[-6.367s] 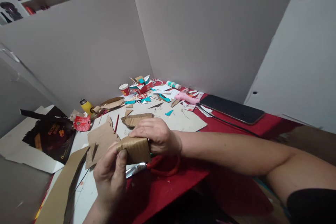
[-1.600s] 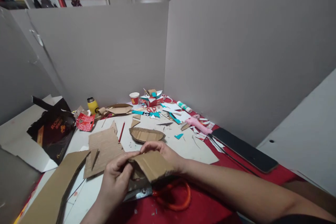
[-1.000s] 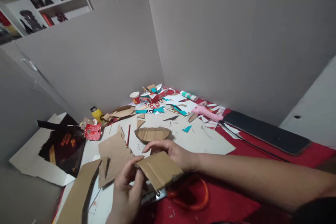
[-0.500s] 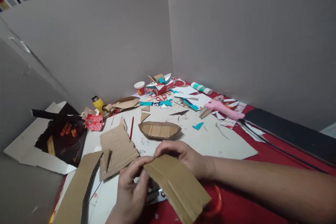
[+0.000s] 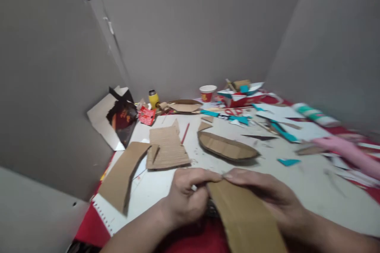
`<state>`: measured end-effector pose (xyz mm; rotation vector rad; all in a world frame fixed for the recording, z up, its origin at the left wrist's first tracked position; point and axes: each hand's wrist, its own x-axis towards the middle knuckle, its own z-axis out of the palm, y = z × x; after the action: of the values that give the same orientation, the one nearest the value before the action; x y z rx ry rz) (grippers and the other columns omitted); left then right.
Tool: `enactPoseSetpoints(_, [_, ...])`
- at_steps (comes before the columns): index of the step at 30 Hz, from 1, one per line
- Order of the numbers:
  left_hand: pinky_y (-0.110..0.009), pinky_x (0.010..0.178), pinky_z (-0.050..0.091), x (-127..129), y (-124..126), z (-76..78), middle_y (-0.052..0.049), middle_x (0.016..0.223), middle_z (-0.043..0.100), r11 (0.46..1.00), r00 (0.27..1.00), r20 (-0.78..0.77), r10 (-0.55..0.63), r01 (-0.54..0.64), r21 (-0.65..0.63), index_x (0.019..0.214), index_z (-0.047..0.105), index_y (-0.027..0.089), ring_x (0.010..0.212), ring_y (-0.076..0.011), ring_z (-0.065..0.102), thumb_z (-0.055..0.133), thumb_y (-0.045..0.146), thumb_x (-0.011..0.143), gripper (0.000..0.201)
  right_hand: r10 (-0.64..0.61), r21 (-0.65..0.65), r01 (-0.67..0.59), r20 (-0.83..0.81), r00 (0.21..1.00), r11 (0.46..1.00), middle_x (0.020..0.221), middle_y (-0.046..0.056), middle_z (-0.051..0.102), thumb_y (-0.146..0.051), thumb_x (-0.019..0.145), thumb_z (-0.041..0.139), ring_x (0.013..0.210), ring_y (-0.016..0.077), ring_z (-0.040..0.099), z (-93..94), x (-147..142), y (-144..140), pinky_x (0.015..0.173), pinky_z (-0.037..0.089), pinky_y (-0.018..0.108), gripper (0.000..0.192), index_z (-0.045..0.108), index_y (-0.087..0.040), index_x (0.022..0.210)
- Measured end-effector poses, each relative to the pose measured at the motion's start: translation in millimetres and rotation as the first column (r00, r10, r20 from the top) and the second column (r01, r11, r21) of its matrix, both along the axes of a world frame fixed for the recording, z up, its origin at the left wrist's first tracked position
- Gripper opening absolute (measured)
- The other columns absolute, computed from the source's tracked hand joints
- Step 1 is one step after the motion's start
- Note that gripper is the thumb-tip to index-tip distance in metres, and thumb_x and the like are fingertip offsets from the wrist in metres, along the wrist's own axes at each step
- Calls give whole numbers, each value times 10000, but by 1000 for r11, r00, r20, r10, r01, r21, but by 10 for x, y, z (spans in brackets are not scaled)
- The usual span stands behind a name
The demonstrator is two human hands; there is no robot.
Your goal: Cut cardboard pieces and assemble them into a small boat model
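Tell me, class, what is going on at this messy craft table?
A person holds a long strip of cardboard with both bare hands, the left hand and right hand pinching its far end together. Beyond them on the white sheet lie a boat-shaped cardboard piece, a ragged cardboard scrap, a red pencil and teal paper bits. A paper cup and yellow bottle stand by the wall.

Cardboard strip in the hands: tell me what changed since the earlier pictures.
The cardboard strip, folded into a short block at first, has been opened out into a long flat strip. The left hand and right hand still pinch its far end. The boat-shaped cardboard piece stays on the table.
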<state>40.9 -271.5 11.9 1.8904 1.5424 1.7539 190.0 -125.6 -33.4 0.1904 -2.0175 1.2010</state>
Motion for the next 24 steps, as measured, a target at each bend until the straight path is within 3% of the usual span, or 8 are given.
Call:
enactPoseSetpoints(3, [-239, 649, 544, -26, -5, 29, -43, 788, 753, 1000, 998, -61, -1, 3, 31, 993, 696, 207, 696, -156, 703, 513, -29, 764, 375, 47, 126, -33, -116, 992, 991, 927, 62, 706, -229, 945, 548, 803, 151, 686, 218, -59, -61, 704, 560, 229, 279, 588, -289, 1214])
enactPoseSetpoints(5, [-237, 622, 541, -68, 5, 48, -36, 803, 742, 998, 992, -127, -22, 28, 49, 1088, 667, 227, 696, -154, 698, 521, -29, 773, 431, -39, 37, 41, -65, 997, 998, 896, 77, 715, -270, 949, 546, 789, 148, 685, 283, -102, -68, 701, 549, 229, 176, 632, -210, 1090])
enactPoseSetpoints(7, [-231, 610, 539, -99, 12, 74, -29, 814, 729, 996, 978, -203, -37, 52, 68, 1166, 635, 232, 683, -143, 688, 520, -41, 771, 494, -47, -174, 63, 98, 994, 983, 866, 84, 710, -345, 934, 564, 774, 147, 672, 303, -122, -82, 683, 532, 227, 208, 650, -161, 976])
enactPoseSetpoints(11, [-233, 594, 535, -127, 23, 96, -30, 823, 728, 994, 956, -292, -33, 62, 92, 1222, 608, 226, 714, -153, 698, 513, -45, 764, 541, 159, -551, -14, 217, 963, 835, 735, 39, 668, -498, 858, 625, 612, 98, 581, 295, -136, -128, 561, 446, 193, 364, 632, -134, 856])
enactPoseSetpoints(17, [-264, 593, 540, -198, 58, -24, -43, 887, 748, 998, 945, -326, 16, 7, 69, 1254, 613, 280, 702, -172, 700, 544, -33, 757, 590, 302, -790, 12, 248, 920, 614, 673, -10, 644, -547, 677, 776, 545, 64, 529, 258, -253, -69, 573, 417, 188, 464, 609, -133, 805])
enactPoseSetpoints(19, [-275, 615, 550, -205, 48, -62, -37, 930, 755, 998, 960, -281, 16, 1, 62, 1267, 606, 313, 717, -178, 705, 550, -20, 766, 604, 319, -780, 6, 263, 910, 626, 694, -3, 658, -536, 684, 775, 565, 69, 551, 273, -268, -46, 593, 430, 194, 453, 627, -132, 827])
enactPoseSetpoints(22, [-284, 692, 571, -197, 48, -111, -22, 984, 764, 998, 988, -152, 42, -35, 49, 1194, 656, 328, 806, -198, 724, 591, 37, 788, 504, 247, -639, -18, 271, 930, 769, 772, 41, 691, -534, 769, 698, 653, 109, 608, 319, -234, 9, 645, 475, 234, 418, 674, -128, 865])
enactPoseSetpoints(24, [-285, 761, 568, -189, 74, -129, -30, 1044, 756, 992, 992, -38, 124, -125, -24, 1164, 677, 308, 900, -210, 719, 626, 107, 811, 410, 98, -501, 39, 245, 964, 864, 825, 66, 700, -516, 808, 657, 709, 142, 630, 349, -195, 94, 659, 501, 262, 392, 691, -131, 871])
